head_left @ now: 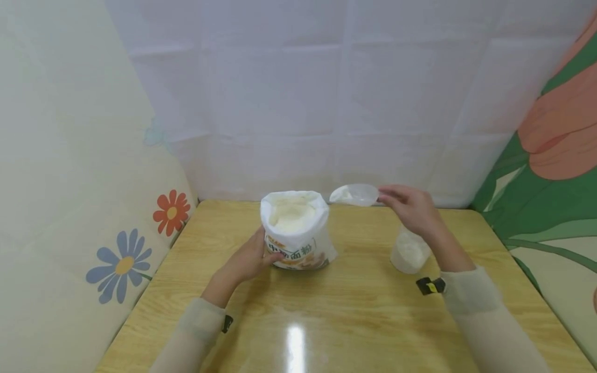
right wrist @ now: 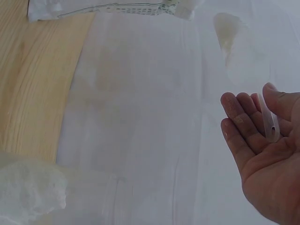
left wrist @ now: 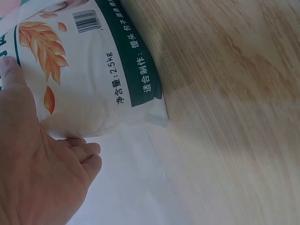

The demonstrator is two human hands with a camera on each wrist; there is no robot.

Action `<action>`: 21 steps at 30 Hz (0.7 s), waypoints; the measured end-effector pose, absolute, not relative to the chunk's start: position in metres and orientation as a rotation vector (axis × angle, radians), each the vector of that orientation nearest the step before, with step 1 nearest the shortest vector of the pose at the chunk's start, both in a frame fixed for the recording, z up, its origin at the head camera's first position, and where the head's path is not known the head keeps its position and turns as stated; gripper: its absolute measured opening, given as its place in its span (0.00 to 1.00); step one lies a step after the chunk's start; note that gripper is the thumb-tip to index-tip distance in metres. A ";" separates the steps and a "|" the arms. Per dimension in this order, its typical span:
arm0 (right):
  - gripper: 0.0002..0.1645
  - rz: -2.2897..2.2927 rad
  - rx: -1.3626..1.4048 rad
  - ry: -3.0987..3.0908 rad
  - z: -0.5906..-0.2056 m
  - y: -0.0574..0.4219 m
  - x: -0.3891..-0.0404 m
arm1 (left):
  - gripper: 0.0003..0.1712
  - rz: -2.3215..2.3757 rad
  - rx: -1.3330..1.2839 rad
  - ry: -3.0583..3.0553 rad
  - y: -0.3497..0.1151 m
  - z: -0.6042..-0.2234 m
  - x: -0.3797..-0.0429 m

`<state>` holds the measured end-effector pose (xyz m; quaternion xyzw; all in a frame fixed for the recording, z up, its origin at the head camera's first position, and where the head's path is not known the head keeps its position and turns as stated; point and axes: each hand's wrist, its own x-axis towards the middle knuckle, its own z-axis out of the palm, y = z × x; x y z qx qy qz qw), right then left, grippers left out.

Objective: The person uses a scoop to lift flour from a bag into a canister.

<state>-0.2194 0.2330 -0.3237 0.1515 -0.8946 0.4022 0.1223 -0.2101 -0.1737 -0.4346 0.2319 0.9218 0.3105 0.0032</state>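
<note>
An open white bag of flour (head_left: 295,246) stands on the table, pale flour showing in its mouth. My left hand (head_left: 249,258) holds the bag's left side, its thumb across the printed front. In the left wrist view the fingers (left wrist: 84,152) curl around the bag's edge. My right hand (head_left: 412,207) pinches the handle of a clear plastic scoop (head_left: 364,194), raised to the right of the bag's mouth. White flour lies toward the scoop's tip. Below the right hand stands a clear container (head_left: 408,256) with flour inside, its upper part partly hidden by the hand and wrist.
The wooden table (head_left: 345,311) has a light reflection near its front. A creased white sheet (head_left: 280,103) hangs along the back edge. Flower-patterned coverings (head_left: 70,155) flank the table on both sides.
</note>
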 end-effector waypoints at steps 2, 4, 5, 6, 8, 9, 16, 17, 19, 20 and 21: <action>0.24 1.174 0.418 -2.619 -0.324 0.237 -0.218 | 0.59 0.976 0.732 2.892 -0.174 -0.435 -0.211; 0.25 1.188 0.399 -2.625 -0.325 0.240 -0.217 | 0.58 0.979 0.729 2.891 -0.174 -0.435 -0.211; 0.26 1.193 0.385 -2.634 -0.325 0.242 -0.216 | 0.57 0.974 0.728 2.893 -0.174 -0.435 -0.211; 0.26 1.205 0.372 -2.645 -0.325 0.244 -0.215 | 0.57 0.970 0.726 2.893 -0.174 -0.435 -0.211; 0.28 1.221 0.345 -2.660 -0.325 0.247 -0.214 | 0.56 0.983 0.732 2.884 -0.174 -0.434 -0.211; 0.28 1.233 0.331 -2.664 -0.325 0.249 -0.213 | 0.56 0.982 0.730 2.884 -0.174 -0.434 -0.211; 0.30 1.241 0.296 -2.661 -0.327 0.262 -0.208 | 0.57 0.974 0.740 2.891 -0.175 -0.436 -0.211; 0.30 1.245 0.296 -2.657 -0.328 0.265 -0.208 | 0.57 0.966 0.732 2.892 -0.175 -0.436 -0.211; 0.30 1.222 0.289 -2.658 -0.330 0.270 -0.206 | 0.57 0.970 0.736 2.891 -0.175 -0.437 -0.211; 0.31 1.219 0.282 -2.660 -0.331 0.273 -0.206 | 0.57 0.974 0.735 2.888 -0.176 -0.437 -0.211; 0.31 1.219 0.277 -2.661 -0.332 0.276 -0.205 | 0.57 0.973 0.730 2.888 -0.176 -0.436 -0.211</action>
